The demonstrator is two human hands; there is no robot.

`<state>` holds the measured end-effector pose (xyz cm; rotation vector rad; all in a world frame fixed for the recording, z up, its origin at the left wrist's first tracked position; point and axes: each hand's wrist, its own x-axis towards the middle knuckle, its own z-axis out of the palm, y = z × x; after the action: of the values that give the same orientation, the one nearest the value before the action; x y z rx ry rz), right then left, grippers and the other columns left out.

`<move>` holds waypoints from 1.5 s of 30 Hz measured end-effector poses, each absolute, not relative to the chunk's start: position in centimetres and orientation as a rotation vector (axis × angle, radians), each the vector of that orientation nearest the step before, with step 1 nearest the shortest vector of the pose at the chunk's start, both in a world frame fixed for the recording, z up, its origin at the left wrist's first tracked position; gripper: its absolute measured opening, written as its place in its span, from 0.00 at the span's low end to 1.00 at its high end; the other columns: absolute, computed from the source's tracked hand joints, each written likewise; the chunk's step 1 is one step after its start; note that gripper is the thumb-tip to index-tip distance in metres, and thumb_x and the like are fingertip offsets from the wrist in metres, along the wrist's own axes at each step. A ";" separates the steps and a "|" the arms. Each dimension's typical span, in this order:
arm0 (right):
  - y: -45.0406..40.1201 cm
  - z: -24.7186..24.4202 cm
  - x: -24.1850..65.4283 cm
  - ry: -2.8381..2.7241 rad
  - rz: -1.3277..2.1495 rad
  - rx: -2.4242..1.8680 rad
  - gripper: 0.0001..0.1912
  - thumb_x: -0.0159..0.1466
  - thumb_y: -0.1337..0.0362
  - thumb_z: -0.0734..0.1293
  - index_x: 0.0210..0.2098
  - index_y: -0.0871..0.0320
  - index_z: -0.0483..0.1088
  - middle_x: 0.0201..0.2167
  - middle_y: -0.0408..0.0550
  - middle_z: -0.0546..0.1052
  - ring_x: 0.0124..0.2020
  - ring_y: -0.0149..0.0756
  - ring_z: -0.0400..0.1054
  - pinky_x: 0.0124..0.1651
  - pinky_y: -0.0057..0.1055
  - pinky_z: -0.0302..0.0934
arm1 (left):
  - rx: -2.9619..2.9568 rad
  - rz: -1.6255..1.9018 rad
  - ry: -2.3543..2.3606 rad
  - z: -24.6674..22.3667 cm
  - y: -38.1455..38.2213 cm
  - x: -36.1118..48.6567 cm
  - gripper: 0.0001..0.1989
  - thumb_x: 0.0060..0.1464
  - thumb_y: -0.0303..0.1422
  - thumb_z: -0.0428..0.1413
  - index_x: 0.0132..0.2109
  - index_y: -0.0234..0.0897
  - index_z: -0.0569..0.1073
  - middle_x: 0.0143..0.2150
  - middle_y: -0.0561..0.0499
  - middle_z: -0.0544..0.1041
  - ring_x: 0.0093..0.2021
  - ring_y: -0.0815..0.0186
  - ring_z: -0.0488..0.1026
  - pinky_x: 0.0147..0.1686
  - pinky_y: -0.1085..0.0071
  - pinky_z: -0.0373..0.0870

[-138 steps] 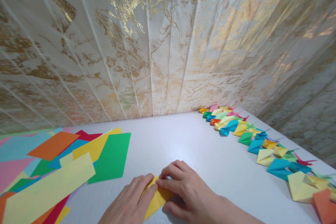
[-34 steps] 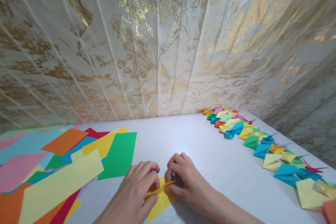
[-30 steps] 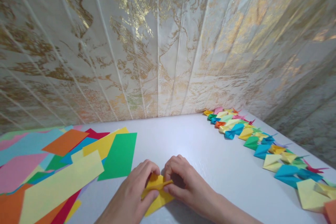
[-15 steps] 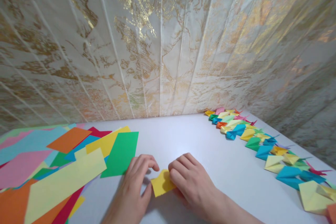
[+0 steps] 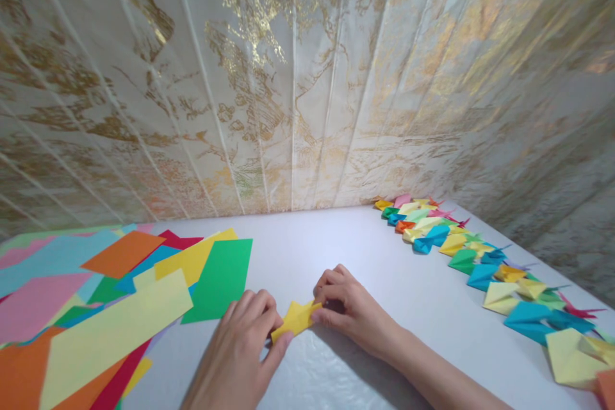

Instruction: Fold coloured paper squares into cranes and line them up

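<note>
A small folded piece of yellow paper (image 5: 296, 319) is held between my two hands, low in the middle of the view. My left hand (image 5: 250, 336) pinches its left end, thumb in front and fingers behind. At the right end, my right hand (image 5: 343, 307) grips the paper between thumb and fingertips. A pointed flap stands up along the paper's upper edge. The fingertips behind the paper are partly hidden.
Loose coloured sheets overlap on the left, with a green sheet (image 5: 221, 278) nearest my left hand and a long pale yellow strip (image 5: 115, 336) in front. Folded paper figures (image 5: 485, 275) line the right edge of the white table (image 5: 298, 250). Behind hangs a gold-patterned curtain (image 5: 293, 109).
The yellow paper has turned and now looks narrower, with a raised point. My right hand has shifted from covering its right side to pinching its end; my left thumb has closed on the left end.
</note>
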<state>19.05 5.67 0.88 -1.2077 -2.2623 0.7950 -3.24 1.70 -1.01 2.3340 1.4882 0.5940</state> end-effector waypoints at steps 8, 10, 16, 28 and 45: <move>5.3 0.5 17.7 -2.246 0.691 -1.350 0.09 0.59 0.72 0.74 0.26 0.59 0.71 0.33 0.43 0.72 0.39 0.37 0.62 0.45 0.34 0.58 | 2.358 0.604 1.529 -1.1 1.7 -3.1 0.10 0.63 0.31 0.50 0.31 0.40 0.67 0.37 0.51 0.69 0.40 0.57 0.67 0.41 0.58 0.63; 5.3 0.6 17.7 -2.265 0.655 -1.361 0.09 0.60 0.72 0.74 0.27 0.59 0.71 0.33 0.44 0.71 0.39 0.37 0.62 0.45 0.34 0.58 | 2.374 0.590 1.537 -1.2 1.8 -3.2 0.10 0.63 0.31 0.50 0.31 0.39 0.68 0.38 0.50 0.70 0.41 0.56 0.67 0.41 0.57 0.63; 5.1 0.5 17.6 -2.298 0.585 -1.383 0.09 0.61 0.70 0.73 0.27 0.59 0.70 0.33 0.44 0.71 0.39 0.37 0.62 0.45 0.35 0.58 | 2.404 0.570 1.563 -1.2 2.0 -3.0 0.09 0.62 0.30 0.49 0.32 0.39 0.69 0.38 0.50 0.70 0.41 0.56 0.67 0.41 0.56 0.63; 5.3 0.8 17.3 -2.345 0.513 -1.466 0.09 0.62 0.68 0.73 0.27 0.60 0.72 0.33 0.46 0.73 0.40 0.39 0.63 0.45 0.34 0.58 | 2.456 0.551 1.590 -1.9 2.0 -2.9 0.07 0.61 0.28 0.49 0.35 0.40 0.69 0.40 0.50 0.70 0.42 0.55 0.66 0.41 0.57 0.60; 3.9 0.2 16.9 -2.249 0.656 -1.201 0.08 0.62 0.72 0.72 0.37 0.59 0.68 0.40 0.47 0.69 0.43 0.40 0.61 0.47 0.37 0.56 | 2.400 0.777 1.439 -2.1 1.7 -2.3 0.12 0.63 0.26 0.48 0.47 0.45 0.72 0.44 0.51 0.71 0.44 0.58 0.67 0.42 0.62 0.62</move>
<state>16.89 3.95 0.16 -1.2010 -2.2494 0.6559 -2.27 1.68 -2.05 2.3995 1.4395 0.7770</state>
